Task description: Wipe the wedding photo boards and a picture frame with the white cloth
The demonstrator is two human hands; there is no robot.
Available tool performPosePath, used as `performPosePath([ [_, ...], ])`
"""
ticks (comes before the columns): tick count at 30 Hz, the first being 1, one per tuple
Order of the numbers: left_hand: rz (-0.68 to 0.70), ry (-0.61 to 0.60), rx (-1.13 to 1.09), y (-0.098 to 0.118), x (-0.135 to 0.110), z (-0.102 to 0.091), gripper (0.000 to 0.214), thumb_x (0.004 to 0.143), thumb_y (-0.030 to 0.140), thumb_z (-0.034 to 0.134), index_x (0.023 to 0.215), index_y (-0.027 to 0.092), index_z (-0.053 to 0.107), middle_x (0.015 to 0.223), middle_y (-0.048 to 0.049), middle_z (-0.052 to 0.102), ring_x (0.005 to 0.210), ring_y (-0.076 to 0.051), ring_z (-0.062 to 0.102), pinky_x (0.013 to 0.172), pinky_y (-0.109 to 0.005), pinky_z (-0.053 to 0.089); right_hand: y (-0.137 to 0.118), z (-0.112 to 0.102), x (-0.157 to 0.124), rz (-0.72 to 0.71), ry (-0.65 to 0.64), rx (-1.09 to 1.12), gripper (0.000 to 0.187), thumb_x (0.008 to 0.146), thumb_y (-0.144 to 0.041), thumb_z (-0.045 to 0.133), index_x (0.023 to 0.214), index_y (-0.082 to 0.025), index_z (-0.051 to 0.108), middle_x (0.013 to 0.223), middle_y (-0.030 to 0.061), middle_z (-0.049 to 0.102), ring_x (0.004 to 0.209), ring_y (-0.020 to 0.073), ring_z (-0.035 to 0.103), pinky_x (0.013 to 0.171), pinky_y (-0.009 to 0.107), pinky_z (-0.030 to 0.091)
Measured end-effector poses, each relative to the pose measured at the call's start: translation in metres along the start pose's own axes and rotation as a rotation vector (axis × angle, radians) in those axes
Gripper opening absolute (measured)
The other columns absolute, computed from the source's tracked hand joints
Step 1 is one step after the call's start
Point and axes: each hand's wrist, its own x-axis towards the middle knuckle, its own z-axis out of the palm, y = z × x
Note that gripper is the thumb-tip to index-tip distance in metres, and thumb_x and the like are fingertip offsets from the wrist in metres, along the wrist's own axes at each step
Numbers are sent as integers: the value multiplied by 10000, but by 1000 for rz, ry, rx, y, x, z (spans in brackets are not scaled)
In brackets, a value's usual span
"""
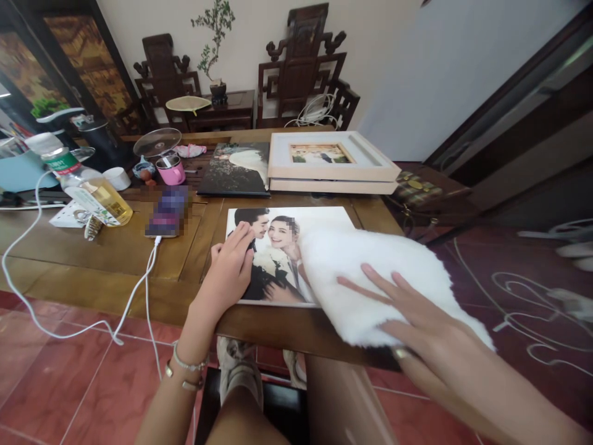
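A square photo panel (pixel 278 272) with a couple's portrait lies flat at the table's front edge. My left hand (pixel 234 262) rests on its left side, fingers stretched out over the printed surface and holding nothing. A white fluffy cloth (pixel 370 247) covers the panel's right part and reaches past the table's right edge. My right hand (pixel 407 309) has hold of this cloth from above, its fingers spread and pressed into the pile. Whatever lies under the cloth is hidden.
Behind the panel are a dark photo panel (pixel 231 176) and stacked pale frames (pixel 333 173). To the left are a charging phone (pixel 167 213), its white cable (pixel 151 262), a tilted bottle (pixel 99 194), a pink mug (pixel 171 170) and a power strip (pixel 69 214).
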Motion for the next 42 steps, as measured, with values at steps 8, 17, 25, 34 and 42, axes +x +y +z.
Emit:
performPosePath([
  [8,1,-11,-3,2,1,8,433,964,180,321,1387,181,416,1510,-134,374,1429,-215,282,1069,-460,313,75,21,77,220,-62,-37,392,754,-28,396,1008,-160,664,1349,161,556,1330,359,381,1002,584,433],
  [17,-6,-21,1,-1,2,6,439,964,173,314,1393,176,406,1518,-131,360,1430,-211,279,1068,-457,309,68,28,70,195,41,-26,348,746,-34,395,936,-160,658,1346,150,562,1331,359,381,1051,589,385],
  [25,-15,-15,13,4,-2,-6,436,960,172,309,1380,154,427,1512,-134,370,1427,-207,286,1060,-450,316,-11,1,-5,-39,116,58,263,677,-7,437,685,-218,594,1434,49,484,1401,314,260,1143,579,257],
  [34,-9,-10,1,4,-4,-6,441,959,170,312,1386,156,421,1513,-128,370,1427,-203,285,1062,-446,319,15,2,8,-75,63,141,278,691,2,424,673,-224,586,1407,29,513,1398,290,276,1141,572,273],
  [42,-10,-13,-3,5,-7,4,441,955,169,313,1382,161,423,1511,-126,372,1427,-201,286,1055,-455,322,87,29,72,56,84,28,354,738,-10,401,896,-182,667,1386,155,514,1319,312,405,1054,553,401],
])
